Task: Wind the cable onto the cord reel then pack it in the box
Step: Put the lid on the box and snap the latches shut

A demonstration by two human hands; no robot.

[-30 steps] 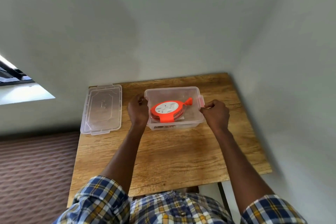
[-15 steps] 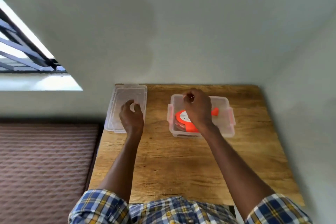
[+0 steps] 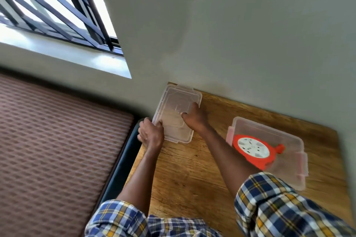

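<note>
Where the view begins at far left, a barred window [image 3: 48, 5] admits bright light above a pale sill, and below it lies a brown surface with a woven, diamond-like pattern [image 3: 57, 150]; what this surface is cannot be told. A dark edge runs between that surface and the wooden tabletop [image 3: 188, 175], which meets a plain grey-green wall [image 3: 231, 34] at its far side.

At the tabletop's far left corner lies the clear plastic lid [image 3: 177, 115], flat or nearly so, with one long edge overhanging the tabletop's left side. The left hand [image 3: 151, 133] is closed on the lid's near left corner, thumb on top and fingers curled beneath the rim. The right hand [image 3: 194, 115], reaching across from the right, rests on the lid's right portion with its fingers spread over the top face; whether it grips the edge cannot be told. Both forearms are bare, and rolled plaid sleeves [image 3: 279, 204] in blue, white and yellow fill the lower margin.

To the right, well apart from the lid, stands the clear box [image 3: 289, 175], open at the top, with pink clips on its short sides. Inside it lies the orange cord reel [image 3: 254, 150], flat, its white socket face upward and its orange handle tab pointing right. The wound cable itself is hidden.
</note>
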